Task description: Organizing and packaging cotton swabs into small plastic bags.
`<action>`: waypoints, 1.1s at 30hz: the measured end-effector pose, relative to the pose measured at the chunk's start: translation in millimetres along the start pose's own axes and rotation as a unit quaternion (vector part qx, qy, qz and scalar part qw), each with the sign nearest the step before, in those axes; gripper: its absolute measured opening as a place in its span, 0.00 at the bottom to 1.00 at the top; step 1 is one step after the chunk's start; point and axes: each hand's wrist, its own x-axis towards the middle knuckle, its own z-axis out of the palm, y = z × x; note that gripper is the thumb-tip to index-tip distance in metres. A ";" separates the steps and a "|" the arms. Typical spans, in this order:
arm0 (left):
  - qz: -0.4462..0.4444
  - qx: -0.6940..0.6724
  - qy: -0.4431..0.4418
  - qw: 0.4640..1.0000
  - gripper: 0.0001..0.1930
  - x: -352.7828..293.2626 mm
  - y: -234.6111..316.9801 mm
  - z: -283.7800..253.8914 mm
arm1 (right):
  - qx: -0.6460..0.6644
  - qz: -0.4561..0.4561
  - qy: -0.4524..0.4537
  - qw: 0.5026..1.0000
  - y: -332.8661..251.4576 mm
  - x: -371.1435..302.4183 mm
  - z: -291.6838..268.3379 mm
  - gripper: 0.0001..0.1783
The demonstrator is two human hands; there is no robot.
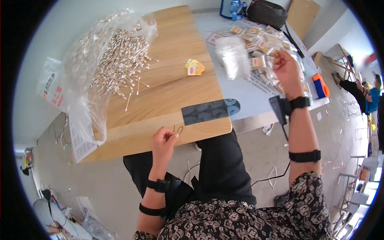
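Note:
My left hand (163,145) is at the near edge of the wooden table (172,36), its fingers closed in a pinch. A thin brown loop (180,130), like a bent wire or elastic band, sticks out from the fingertips. Off to the right, my right hand (286,69) is raised over a heap of small clear packets with yellow-and-white labels (258,62). Its fingers are curled together; anything between them is too small to make out. Beside that heap lies a stack of clear plastic bags (233,58).
Cotton swabs (124,60) spill from a large clear bag (82,68) on the left. Yellow cards (195,67) and a dark patterned strip (210,112) lie mid-table. A blue-and-orange tape dispenser (321,85) and a dark pouch (267,13) are at right. Another person (372,96) sits far right.

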 end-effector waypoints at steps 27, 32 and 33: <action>0.129 0.239 0.208 0.940 0.07 103.4 -17.8 -67.5 | -0.632 -0.220 -0.026 0.743 151.9 -10.2 0.2 0.13; 0.142 0.213 0.204 0.945 0.08 105.0 -22.5 -72.8 | -0.768 -0.197 -0.050 0.607 173.9 -1.1 -0.1 0.21; 0.144 0.214 0.201 0.945 0.08 105.6 -22.7 -73.6 | -0.768 -0.196 -0.046 0.608 178.4 4.6 -5.2 0.21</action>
